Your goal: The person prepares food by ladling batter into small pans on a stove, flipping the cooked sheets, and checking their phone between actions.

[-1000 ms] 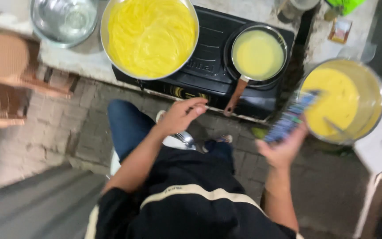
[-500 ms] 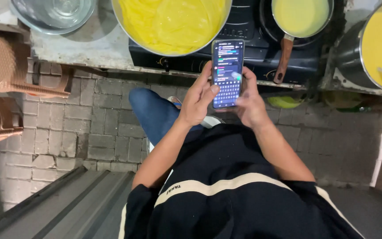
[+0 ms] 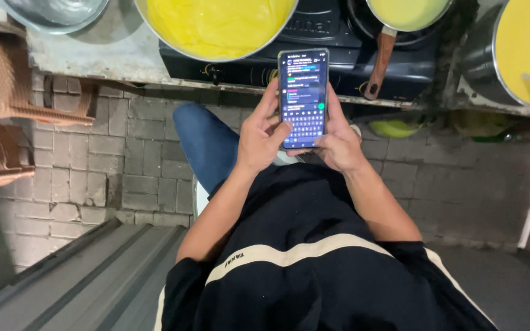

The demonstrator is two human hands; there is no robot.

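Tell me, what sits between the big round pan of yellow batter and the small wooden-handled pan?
In the head view, only bare black stove top separates the big pan from the small pan.

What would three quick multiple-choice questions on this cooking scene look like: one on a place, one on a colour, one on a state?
1. Where is the phone?
A. on the stove
B. in both hands
C. on the floor

2. What colour is the mix in the big pan?
A. yellow
B. red
C. white

3. What state is the phone's screen in?
A. dark
B. cracked
C. lit, keyboard showing

Answers:
1 B: the left hand and right hand grip it, in front of the stove.
2 A: the pan is filled with yellow.
3 C: the screen glows with keys on its lower half.
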